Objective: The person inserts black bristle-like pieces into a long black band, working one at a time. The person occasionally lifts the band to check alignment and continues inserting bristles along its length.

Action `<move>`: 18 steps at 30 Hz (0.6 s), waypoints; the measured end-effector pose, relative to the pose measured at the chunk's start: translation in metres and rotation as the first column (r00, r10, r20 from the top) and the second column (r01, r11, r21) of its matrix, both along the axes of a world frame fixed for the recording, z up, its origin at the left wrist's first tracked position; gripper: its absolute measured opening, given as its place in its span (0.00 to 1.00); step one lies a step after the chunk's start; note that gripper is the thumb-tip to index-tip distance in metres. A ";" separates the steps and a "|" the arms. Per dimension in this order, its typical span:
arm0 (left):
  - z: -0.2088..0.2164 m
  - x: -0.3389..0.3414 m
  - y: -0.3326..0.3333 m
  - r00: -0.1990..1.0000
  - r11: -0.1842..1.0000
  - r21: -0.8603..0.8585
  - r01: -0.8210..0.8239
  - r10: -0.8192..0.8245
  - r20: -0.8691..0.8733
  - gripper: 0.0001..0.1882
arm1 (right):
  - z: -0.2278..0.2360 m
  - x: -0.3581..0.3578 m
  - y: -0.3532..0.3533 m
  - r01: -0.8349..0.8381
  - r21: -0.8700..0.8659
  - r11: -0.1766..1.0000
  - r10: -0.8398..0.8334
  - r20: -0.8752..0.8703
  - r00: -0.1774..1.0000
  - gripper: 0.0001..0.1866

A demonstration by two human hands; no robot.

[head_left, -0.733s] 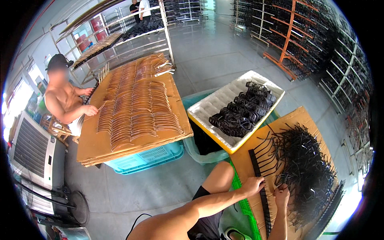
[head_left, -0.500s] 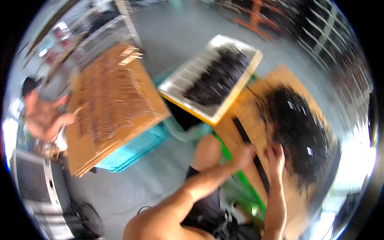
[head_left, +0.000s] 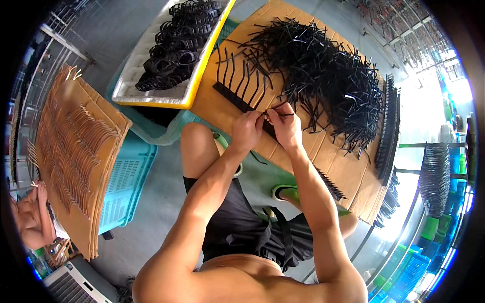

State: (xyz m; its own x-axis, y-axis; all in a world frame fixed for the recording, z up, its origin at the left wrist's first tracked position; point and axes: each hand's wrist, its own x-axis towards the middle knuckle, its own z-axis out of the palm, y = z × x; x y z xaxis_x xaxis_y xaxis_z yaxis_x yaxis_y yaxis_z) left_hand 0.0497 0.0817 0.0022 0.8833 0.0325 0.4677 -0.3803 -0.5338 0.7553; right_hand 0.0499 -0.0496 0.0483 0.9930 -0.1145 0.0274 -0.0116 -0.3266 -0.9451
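Observation:
My left hand point(head_left: 247, 130) and my right hand point(head_left: 286, 127) meet over the near edge of the cardboard-topped table. Both have their fingers pinched closed on a thin black strip point(head_left: 287, 114), whose end sticks out past my right fingers. Beneath my hands runs a long black bar point(head_left: 230, 96); several wavy black strips point(head_left: 244, 81) stand out from its left part toward the far side. My hands cover the bar's middle. Beyond them lies a big tangled pile of loose black strips point(head_left: 328, 76).
A white foam tray point(head_left: 129, 83) with black looped pieces point(head_left: 174, 50) stands at the far left. Left of me, thin curved pieces lie in rows on a cardboard sheet point(head_left: 108, 116) above a turquoise crate point(head_left: 126, 177). Another person point(head_left: 33, 217) sits beyond it. A toothed black bar point(head_left: 388, 126) lies along the right edge.
My view has swung to the right, so the table and trays now appear farther left. My hands have come together, from apart to touching. The earlier frame is blurred.

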 end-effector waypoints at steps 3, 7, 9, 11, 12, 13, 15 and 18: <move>-0.002 0.000 0.000 1.000 0.999 0.033 -0.024 0.024 0.002 0.05 | 0.002 -0.002 0.002 -0.020 -0.076 0.997 0.025 0.070 0.997 0.10; 0.001 0.002 0.001 1.000 0.998 0.065 -0.020 0.019 0.023 0.04 | 0.004 -0.002 0.006 -0.038 -0.243 0.969 0.069 0.122 0.990 0.09; 0.005 -0.001 0.001 1.000 0.998 0.061 -0.023 0.024 -0.016 0.04 | 0.004 0.000 0.006 -0.057 -0.553 0.831 0.218 0.229 0.949 0.09; 0.010 -0.005 0.001 0.995 0.999 0.039 -0.026 0.029 -0.095 0.04 | 0.005 0.002 0.000 -0.124 -0.406 0.906 0.189 0.124 0.974 0.09; 0.012 -0.006 0.000 0.993 0.999 0.013 -0.029 0.030 -0.114 0.04 | 0.006 0.005 -0.004 -0.154 -0.322 0.934 0.209 0.145 0.967 0.10; 0.013 -0.012 -0.002 0.990 0.999 -0.015 -0.034 0.032 -0.137 0.05 | 0.006 0.003 -0.010 -0.182 -0.113 0.977 0.192 0.082 0.978 0.11; 0.012 -0.016 -0.006 0.989 0.999 -0.017 -0.034 0.031 -0.141 0.05 | 0.005 0.001 -0.021 -0.138 0.155 0.978 0.140 0.001 0.990 0.11; 0.008 -0.017 -0.011 0.996 0.998 0.063 -0.018 0.024 -0.083 0.07 | 0.001 -0.006 -0.028 -0.056 0.232 0.971 0.071 -0.055 0.996 0.10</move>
State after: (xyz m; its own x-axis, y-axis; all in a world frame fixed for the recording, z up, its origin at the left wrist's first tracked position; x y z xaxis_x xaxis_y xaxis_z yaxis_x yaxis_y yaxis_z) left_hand 0.0326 0.0707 0.0103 0.9189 0.0246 0.3938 -0.3053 -0.5880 0.7491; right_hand 0.0436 -0.0775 0.0498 0.9974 -0.0471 -0.0542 -0.0588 -0.1025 -0.9930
